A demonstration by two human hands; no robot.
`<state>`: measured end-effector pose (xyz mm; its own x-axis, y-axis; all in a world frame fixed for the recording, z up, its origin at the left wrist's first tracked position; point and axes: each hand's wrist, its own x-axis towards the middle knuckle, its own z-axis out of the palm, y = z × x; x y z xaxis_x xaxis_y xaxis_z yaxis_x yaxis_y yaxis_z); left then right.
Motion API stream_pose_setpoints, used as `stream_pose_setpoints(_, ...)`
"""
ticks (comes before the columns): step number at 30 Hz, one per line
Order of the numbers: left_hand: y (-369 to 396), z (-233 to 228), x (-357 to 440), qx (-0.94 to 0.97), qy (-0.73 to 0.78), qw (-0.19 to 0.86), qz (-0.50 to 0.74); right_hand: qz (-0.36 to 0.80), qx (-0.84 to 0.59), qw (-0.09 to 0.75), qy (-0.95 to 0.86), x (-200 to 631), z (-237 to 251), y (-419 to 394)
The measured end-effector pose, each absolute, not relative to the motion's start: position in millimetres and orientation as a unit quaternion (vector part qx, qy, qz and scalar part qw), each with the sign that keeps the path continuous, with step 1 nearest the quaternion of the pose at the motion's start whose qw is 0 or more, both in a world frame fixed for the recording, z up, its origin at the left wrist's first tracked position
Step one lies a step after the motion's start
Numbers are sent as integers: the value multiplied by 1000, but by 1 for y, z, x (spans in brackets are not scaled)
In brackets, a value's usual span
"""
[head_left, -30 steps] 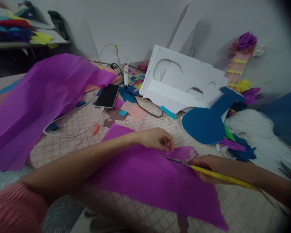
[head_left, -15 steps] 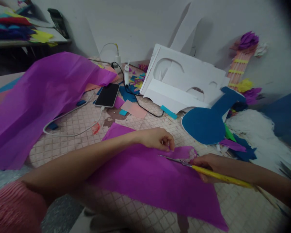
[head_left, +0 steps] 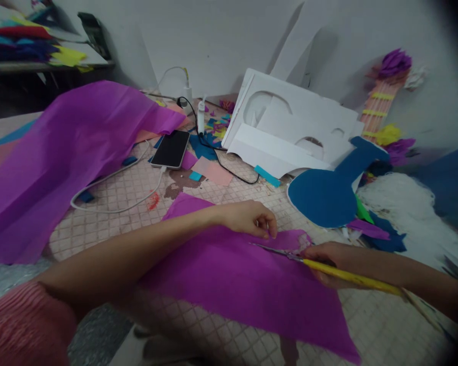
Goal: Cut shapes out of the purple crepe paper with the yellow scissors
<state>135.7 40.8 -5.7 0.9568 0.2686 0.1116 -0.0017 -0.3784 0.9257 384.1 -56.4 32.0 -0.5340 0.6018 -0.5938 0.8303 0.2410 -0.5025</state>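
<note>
A sheet of purple paper (head_left: 252, 290) lies across the table in front of me. My left hand (head_left: 248, 219) rests at its upper part, fingers curled and the fingertips pinched down at the paper. My right hand (head_left: 330, 259) is wrapped round yellow-handled scissors (head_left: 351, 277) at the sheet's right side. Their thin metal blades point left over the paper, the tip just below my left fingertips. Beside the blades, a gap near the sheet's right edge lets the table show through. How far the blades are apart cannot be made out.
Large purple paper (head_left: 87, 122) drapes over the table's left side. A phone (head_left: 171, 149) lies on a white cable (head_left: 99, 209). Behind my right hand are a blue cutout (head_left: 322, 198), white cardboard (head_left: 290, 122), paper scraps (head_left: 213, 172) and white stringy material (head_left: 400, 203).
Everything in view has shifted very slightly to the right. Both hands and the scissors keep nearly the same place on the purple paper.
</note>
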Motion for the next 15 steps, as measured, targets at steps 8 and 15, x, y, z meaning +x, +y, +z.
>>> stream_pose_setpoints(8,41,-4,135,824,82,546,122,-464,472,157,733,383,32,-52)
stream_pose_setpoints(15,40,-3,135,832,77,536,122,-445,501,139,729,379,38,-51)
